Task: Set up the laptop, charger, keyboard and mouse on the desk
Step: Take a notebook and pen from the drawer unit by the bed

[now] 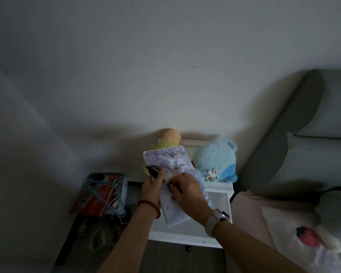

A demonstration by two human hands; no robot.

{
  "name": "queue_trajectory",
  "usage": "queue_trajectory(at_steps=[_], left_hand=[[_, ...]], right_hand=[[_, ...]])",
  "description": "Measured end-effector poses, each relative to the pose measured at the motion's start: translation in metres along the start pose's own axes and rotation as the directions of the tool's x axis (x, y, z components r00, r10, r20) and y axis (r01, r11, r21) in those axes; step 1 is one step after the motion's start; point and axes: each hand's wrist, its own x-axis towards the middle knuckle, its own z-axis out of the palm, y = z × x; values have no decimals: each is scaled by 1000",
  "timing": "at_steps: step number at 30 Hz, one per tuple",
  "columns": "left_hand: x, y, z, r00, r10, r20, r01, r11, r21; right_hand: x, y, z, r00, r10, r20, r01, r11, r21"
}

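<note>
Over the white bedside cabinet (187, 236), the left hand (153, 187) is gripping a flat, pale purple-patterned box (170, 161) and a black pen (153, 171); the right hand (187, 189) is pinching another dark pen (174, 187) against it.

Dim room: bare pale wall (165, 56), white nightstand (185, 236), grey padded headboard (295, 125) at right

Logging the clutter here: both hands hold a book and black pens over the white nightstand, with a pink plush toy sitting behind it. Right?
Not quite. The head view shows the plush toy is light blue, not pink. The rest stands: left hand and right hand hold the book and black pens over the white nightstand.
</note>
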Motion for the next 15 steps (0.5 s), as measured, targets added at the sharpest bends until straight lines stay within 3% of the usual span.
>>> queue_trajectory(at_steps=[3,8,11,13,15], left_hand=[[1,-1,-7,989,62,-133,-34,979,201],[2,3,-28,892,384,-237,-248,856,455],[1,1,-42,754,639,-152,-359,594,720],[-1,-5,-49,672,739,-50,-368,391,844],[-3,-15,-55,631,776,21,-379,284,881]], right_hand=[[-8,5,3,996,-62,64,62,998,7],[-34,34,4,993,-106,43,110,987,-114],[-57,63,9,967,-58,249,128,953,-274],[-73,82,15,893,53,446,120,929,-350],[-85,95,22,807,127,576,145,904,-403]])
